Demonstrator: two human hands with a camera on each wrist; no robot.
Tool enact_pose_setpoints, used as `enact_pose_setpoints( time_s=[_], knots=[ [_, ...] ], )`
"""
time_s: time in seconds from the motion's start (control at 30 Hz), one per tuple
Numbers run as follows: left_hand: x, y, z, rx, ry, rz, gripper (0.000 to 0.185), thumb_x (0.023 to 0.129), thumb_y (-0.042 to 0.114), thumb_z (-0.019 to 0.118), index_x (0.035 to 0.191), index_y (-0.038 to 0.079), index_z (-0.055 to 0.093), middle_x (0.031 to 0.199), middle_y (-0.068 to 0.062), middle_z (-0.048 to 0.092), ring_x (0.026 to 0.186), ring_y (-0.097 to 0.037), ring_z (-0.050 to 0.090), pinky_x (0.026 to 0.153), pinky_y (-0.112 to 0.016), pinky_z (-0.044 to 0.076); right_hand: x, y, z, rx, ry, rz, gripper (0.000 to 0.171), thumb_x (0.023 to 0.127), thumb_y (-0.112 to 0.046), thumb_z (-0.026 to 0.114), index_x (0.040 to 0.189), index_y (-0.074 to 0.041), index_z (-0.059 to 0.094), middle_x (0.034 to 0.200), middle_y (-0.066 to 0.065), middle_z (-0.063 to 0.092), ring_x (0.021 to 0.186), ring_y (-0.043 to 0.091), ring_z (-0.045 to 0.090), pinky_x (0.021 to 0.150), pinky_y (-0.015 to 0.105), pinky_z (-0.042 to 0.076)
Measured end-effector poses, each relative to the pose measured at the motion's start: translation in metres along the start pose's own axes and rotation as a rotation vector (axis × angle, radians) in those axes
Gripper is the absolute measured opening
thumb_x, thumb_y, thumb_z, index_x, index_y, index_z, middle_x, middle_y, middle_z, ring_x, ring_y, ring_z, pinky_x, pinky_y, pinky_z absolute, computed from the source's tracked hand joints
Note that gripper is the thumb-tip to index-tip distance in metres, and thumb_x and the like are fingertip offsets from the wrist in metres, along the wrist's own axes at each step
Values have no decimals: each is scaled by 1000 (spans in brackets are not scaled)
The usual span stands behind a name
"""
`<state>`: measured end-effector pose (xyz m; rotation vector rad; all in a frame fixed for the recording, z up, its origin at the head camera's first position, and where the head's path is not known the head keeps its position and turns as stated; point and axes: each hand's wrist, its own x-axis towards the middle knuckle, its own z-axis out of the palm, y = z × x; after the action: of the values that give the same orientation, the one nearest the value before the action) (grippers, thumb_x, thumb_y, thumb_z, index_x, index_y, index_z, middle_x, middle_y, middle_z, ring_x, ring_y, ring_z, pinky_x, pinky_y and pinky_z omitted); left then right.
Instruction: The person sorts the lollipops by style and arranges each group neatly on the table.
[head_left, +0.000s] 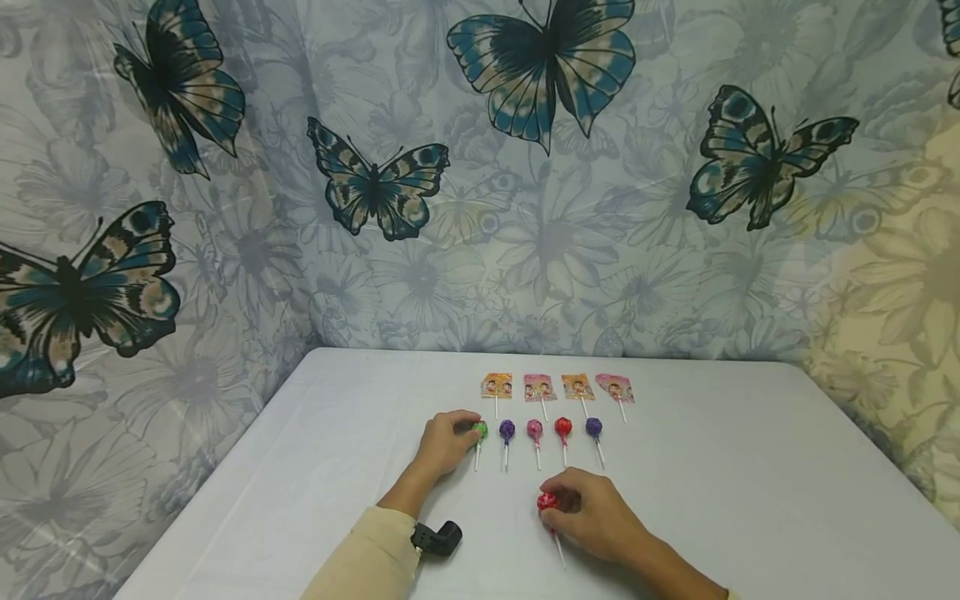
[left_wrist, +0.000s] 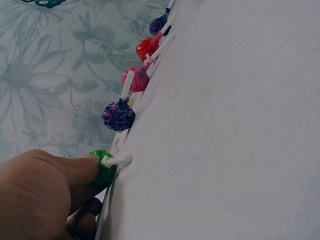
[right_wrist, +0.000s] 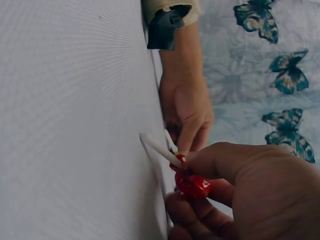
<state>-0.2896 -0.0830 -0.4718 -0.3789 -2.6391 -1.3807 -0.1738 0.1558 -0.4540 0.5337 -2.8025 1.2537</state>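
A green lollipop [head_left: 481, 429] lies at the left end of a row of ball lollipops. My left hand [head_left: 444, 442] pinches its wrapped head between thumb and finger; the left wrist view shows the white stick of this green lollipop [left_wrist: 106, 172] pointing away from the hand. Nearer the front, my right hand [head_left: 596, 512] pinches a red lollipop [head_left: 547, 502] by its head, stick toward the front edge. Right of the green one lie a purple lollipop [head_left: 507, 431], a pink lollipop [head_left: 534, 429], a red lollipop [head_left: 563, 427] and another purple lollipop [head_left: 594, 427].
Behind the row lie several flat-wrapped lollipops, among them an orange packet [head_left: 497, 385] and a pink packet [head_left: 616, 387]. All are on a white table [head_left: 720, 467]. Butterfly-patterned cloth [head_left: 555, 250] hangs behind and at the sides. A black strap device [head_left: 437, 539] sits at the left wrist.
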Motion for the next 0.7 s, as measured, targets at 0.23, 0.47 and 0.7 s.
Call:
enact_pose_setpoints(
  time_s=[0.23,0.47,0.7],
  knots=[
    [0,0,0,-8,0,-3,22,87,11,72,109,8,72,109,-4,68,117,-28,55,101,-46,40,-1,0,-2,81,58,8,24,80,-13,79,102,-8,71,86,-9,63,72,10,58,64,24,51],
    [0,1,-1,-6,-4,-4,22,87,12,72,109,9,72,109,-4,68,117,-28,55,101,-46,40,-1,-2,-3,118,105,28,26,80,-12,79,103,-6,71,85,-8,66,72,11,60,67,24,53],
    [0,1,0,-9,2,-9,22,86,12,72,108,9,73,111,-5,68,118,-29,55,102,-46,39,-1,-3,-9,155,142,7,26,80,-9,79,104,-3,71,85,-8,68,74,11,62,68,24,54]
  ],
)
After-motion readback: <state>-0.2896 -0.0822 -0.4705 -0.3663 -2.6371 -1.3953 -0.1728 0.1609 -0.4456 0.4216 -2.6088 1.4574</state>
